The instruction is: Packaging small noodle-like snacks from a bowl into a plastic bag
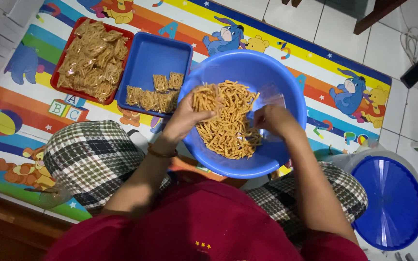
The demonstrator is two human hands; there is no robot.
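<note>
Golden-brown fried snack sticks (231, 128) lie in a heap inside one round blue basin (286, 92), which rests on the person's lap over the checked cloth. The left hand (187, 116) is closed around a bunch of these sticks, lifted a little above the heap near the basin's left rim. The right hand (272, 118) pinches a thin clear plastic bag (269, 96) at its mouth, inside the basin on the right side.

I judge the sticks very light, dry, stiff and brittle, so they break if squeezed; a loose cupped handful from below is safer than a tight fist. The bag looks soft and slippery, best kept by its edge.

Count: one basin, one red tray (68, 50) full of packed bags, one blue tray (156, 55) with a few packs near its front edge, one round blue lid (393, 203) on a tub at the right, on the floor beside the colourful play mat (315, 63)
</note>
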